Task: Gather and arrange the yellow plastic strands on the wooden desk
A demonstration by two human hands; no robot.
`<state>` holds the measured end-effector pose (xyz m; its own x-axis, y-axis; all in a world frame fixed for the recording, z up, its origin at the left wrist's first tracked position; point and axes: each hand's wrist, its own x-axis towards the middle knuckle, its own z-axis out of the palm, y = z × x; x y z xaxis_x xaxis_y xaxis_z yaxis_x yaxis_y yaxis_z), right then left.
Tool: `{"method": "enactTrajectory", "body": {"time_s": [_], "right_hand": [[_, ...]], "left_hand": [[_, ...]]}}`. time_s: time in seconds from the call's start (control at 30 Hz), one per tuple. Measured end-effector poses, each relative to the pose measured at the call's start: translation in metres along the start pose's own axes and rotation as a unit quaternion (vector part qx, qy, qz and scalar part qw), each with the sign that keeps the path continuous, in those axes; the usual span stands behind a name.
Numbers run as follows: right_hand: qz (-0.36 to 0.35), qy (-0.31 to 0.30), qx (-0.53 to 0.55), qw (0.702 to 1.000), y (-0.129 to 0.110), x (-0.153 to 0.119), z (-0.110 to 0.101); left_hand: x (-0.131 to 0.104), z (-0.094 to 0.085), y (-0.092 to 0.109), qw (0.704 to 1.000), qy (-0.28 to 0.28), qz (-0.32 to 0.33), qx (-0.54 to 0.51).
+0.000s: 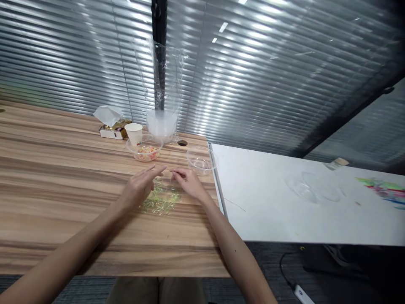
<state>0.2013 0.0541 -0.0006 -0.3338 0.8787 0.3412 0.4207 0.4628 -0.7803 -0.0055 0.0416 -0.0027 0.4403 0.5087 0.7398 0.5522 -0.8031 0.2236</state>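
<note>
A pile of thin yellow-green pieces lies on the wooden table, partly under my hands; I cannot tell whether clear film covers it. Above its left side is my left hand, fingers stretched forward and thumb apart, with nothing visible in it. My right hand is over the pile's far right side, its fingertips pinched together close to the left fingertips. Anything between them is too small to make out. Just beyond the hands stands a clear bowl of small pink, orange and yellow pieces. A clear bowl stands beyond my right hand.
A paper cup stands by the bowl of coloured pieces. Behind are a tissue box and stacked clear bowls in a tall plastic bag. On the white table at right lie clear lids and colourful strips.
</note>
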Motion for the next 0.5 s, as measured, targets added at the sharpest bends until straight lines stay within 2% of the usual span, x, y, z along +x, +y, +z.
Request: {"method": "enactTrajectory", "body": {"time_s": [0.1, 0.5], "right_hand": [[0.009, -0.004, -0.004, 1.0, -0.001, 0.0002, -0.0007], [0.004, -0.012, -0.004, 1.0, -0.0011, 0.0007, -0.0004]], "left_hand": [[0.0014, 0.0003, 0.0028, 0.999, -0.005, 0.04, 0.014], [0.0033, -0.0067, 0.0041, 0.995, -0.013, 0.097, 0.021]]}}
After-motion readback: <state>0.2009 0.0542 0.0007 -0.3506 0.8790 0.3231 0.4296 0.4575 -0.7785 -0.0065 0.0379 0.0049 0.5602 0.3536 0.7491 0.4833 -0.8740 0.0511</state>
